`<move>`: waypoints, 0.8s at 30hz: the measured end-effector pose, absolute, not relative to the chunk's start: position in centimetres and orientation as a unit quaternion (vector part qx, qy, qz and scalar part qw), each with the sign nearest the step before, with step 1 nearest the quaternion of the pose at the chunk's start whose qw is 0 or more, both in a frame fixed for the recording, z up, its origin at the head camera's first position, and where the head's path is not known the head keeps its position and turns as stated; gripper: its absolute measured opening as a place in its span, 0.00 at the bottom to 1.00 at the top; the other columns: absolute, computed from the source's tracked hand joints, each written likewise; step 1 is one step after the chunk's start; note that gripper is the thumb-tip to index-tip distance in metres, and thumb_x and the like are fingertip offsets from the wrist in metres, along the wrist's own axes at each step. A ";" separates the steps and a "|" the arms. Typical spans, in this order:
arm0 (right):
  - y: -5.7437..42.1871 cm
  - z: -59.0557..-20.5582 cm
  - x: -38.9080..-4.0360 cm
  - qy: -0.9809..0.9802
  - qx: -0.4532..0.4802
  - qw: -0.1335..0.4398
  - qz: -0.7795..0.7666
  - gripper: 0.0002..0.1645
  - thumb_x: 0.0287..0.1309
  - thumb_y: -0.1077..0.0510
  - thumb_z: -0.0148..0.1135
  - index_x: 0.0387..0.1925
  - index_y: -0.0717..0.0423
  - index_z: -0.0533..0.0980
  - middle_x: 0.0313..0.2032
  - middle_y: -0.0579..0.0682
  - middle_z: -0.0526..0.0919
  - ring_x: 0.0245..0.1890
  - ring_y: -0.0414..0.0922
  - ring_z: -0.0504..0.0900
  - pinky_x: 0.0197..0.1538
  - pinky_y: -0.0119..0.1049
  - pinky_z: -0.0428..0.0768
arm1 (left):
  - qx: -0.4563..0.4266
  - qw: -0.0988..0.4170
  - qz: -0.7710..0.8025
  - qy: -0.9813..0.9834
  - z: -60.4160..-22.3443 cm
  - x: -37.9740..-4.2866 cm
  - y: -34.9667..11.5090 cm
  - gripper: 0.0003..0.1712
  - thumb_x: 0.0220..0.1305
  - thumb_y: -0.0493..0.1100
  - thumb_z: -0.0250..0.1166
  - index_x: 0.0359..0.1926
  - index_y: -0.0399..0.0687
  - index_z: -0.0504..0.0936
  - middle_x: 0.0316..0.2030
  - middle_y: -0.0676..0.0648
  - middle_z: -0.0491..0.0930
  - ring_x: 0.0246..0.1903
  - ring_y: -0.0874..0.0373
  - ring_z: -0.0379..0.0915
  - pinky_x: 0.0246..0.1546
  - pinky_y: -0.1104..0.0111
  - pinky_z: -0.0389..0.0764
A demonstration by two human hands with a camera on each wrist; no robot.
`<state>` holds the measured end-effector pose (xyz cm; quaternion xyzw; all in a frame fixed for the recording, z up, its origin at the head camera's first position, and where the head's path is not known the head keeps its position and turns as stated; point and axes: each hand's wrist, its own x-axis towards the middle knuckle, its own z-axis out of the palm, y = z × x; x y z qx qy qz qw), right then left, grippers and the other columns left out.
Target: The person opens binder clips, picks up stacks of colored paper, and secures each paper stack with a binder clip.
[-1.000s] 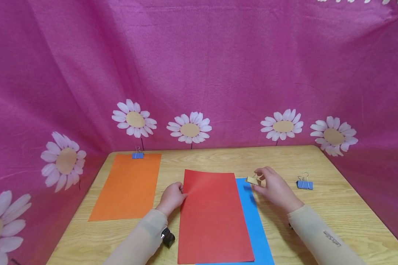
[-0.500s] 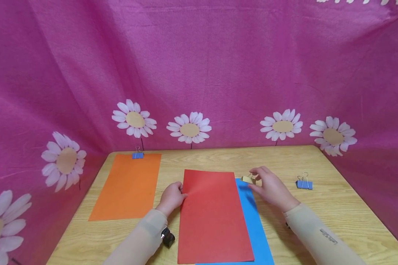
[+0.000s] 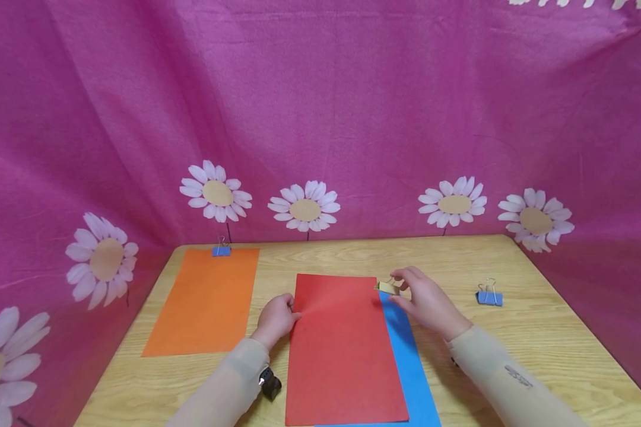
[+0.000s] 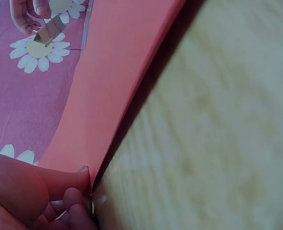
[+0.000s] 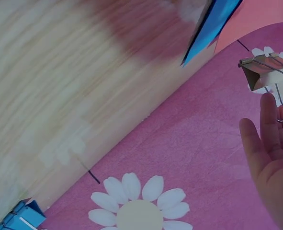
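Observation:
My left hand (image 3: pixel 274 320) pinches the left edge of a red sheet of paper (image 3: pixel 344 350), thumb on top and fingers curled under, as the left wrist view shows. Beneath the red sheet lies a blue sheet (image 3: pixel 410 350), showing along the right side and bottom. Above the sheets' top right corner, my right hand (image 3: pixel 431 303) holds a yellow binder clip (image 3: pixel 388 288) by its wire handles. In the right wrist view the yellow clip (image 5: pixel 268 72) hangs off the fingertips, its wire loops spread toward the hand.
An orange sheet (image 3: pixel 205 302) with a blue binder clip (image 3: pixel 221 251) at its top edge lies at the left of the wooden table (image 3: pixel 320 255). Another blue binder clip (image 3: pixel 489 298) stands at the right. A pink flowered cloth (image 3: pixel 320 107) hangs behind.
My right hand has carried the yellow binder clip leftward, from the blue sheet's top right to the red sheet's top right corner. The left hand and the sheets have stayed put.

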<state>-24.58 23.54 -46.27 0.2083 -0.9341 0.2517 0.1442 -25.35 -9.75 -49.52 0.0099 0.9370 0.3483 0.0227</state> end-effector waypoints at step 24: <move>20.6 -46.6 -26.6 -0.925 0.264 0.186 0.203 0.24 0.55 0.56 0.79 0.52 0.57 0.80 0.45 0.52 0.84 0.37 0.49 0.85 0.42 0.43 0.85 | 0.012 0.019 0.360 0.933 -49.7 -25.5 -9.9 0.16 0.60 0.37 0.74 0.28 0.43 0.72 0.20 0.50 0.64 0.25 0.54 0.65 0.30 0.67 0.63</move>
